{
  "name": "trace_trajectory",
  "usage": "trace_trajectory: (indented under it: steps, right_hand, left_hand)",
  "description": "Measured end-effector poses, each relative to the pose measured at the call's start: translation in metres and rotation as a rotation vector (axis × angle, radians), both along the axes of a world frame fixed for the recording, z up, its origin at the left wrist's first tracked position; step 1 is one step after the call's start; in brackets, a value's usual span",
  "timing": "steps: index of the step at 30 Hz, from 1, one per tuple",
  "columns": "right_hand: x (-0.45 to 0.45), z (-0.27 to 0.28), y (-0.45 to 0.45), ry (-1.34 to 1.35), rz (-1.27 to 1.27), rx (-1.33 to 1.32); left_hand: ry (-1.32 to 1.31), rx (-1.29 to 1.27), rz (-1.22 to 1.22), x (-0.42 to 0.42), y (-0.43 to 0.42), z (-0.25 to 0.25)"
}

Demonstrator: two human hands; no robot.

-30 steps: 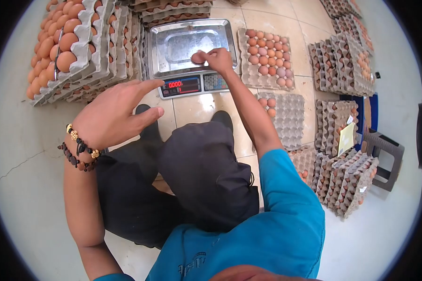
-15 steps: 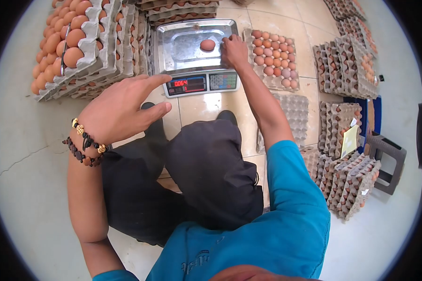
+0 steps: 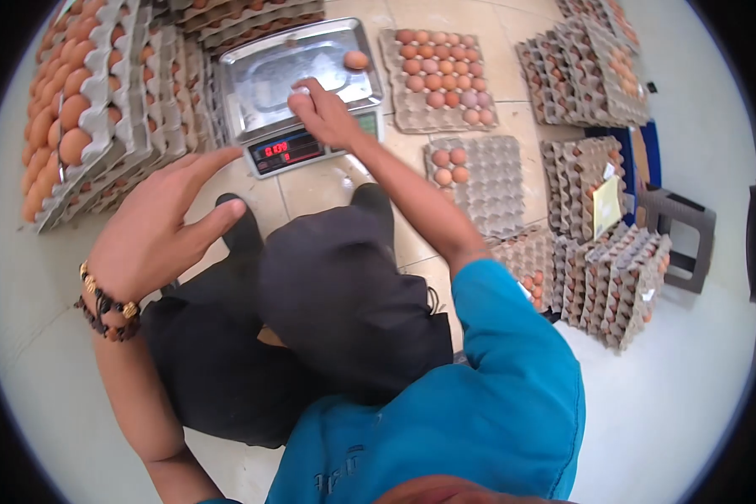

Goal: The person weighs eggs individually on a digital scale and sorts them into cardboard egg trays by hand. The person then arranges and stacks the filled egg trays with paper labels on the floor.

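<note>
An egg (image 3: 355, 60) lies on the scale (image 3: 256, 84) beyond the right hand (image 3: 329, 120), whose grip is unclear, while the left hand (image 3: 151, 214) is spread.

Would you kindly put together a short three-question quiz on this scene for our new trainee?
1. True or false: the left hand is closed around an egg.
2. How many eggs show in the sparsely filled tray beside the right forearm? A) two B) four C) eight
3. Fill in the blank: the right hand is over the metal ____ of the scale.

Key: 1. False; it is open, near the scale. 2. B. 3. pan.
</note>
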State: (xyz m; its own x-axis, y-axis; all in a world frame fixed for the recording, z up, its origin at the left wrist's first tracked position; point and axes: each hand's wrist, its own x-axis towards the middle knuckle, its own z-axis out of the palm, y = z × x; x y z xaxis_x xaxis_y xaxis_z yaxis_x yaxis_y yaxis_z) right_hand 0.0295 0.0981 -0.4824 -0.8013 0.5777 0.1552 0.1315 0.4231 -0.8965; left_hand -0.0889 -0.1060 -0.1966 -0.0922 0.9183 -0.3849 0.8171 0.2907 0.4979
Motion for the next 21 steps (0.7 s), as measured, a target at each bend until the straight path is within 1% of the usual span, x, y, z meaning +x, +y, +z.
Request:
trace_trajectory:
  steps: [2, 4, 6, 7, 9, 11, 14, 15, 17, 19, 21]
  right_hand:
    - [0.05, -0.009, -0.022, 0.091, -0.139, -0.512]
    - [0.114, -0.02, -0.036, 0.288, -0.32, -0.845]
    - [0.184, -0.033, -0.045, 0.187, -0.65, -0.848]
    - [0.217, -0.037, -0.045, 0.044, -0.809, -0.69]
    - [0.281, -0.076, -0.046, -0.135, -1.019, -0.185]
    - [0.335, -0.109, -0.036, -0.442, -1.093, 0.163]
    - [0.342, -0.104, -0.03, -0.602, -1.063, 0.234]
    - [0.336, -0.101, -0.024, -0.668, -1.064, 0.214]
    - [0.314, -0.079, -0.008, -0.805, -1.067, 0.181]
    - [0.279, -0.056, 0.013, -0.669, -1.07, 0.236]
    - [0.236, -0.053, 0.043, -0.506, -1.038, 0.242]
  left_hand:
    - [-0.013, -0.034, 0.01, 0.003, 0.001, 0.002]
    - [-0.011, -0.016, -0.015, 0.001, 0.0, -0.003]
    - [-0.012, -0.016, -0.028, 0.002, 0.001, -0.004]
    - [0.0, 0.0, -0.036, 0.001, 0.002, -0.006]
    - [0.025, 0.024, -0.045, 0.001, 0.003, -0.01]
    - [0.004, 0.005, -0.053, 0.002, 0.007, -0.011]
    - [-0.016, -0.058, -0.031, 0.003, 0.012, -0.005]
    - [-0.027, -0.078, -0.025, 0.002, 0.013, -0.004]
    - [0.004, -0.036, -0.029, -0.005, 0.008, -0.012]
    - [0.005, -0.034, -0.017, -0.008, 0.006, -0.014]
    - [0.015, -0.046, 0.0, -0.011, 0.005, -0.013]
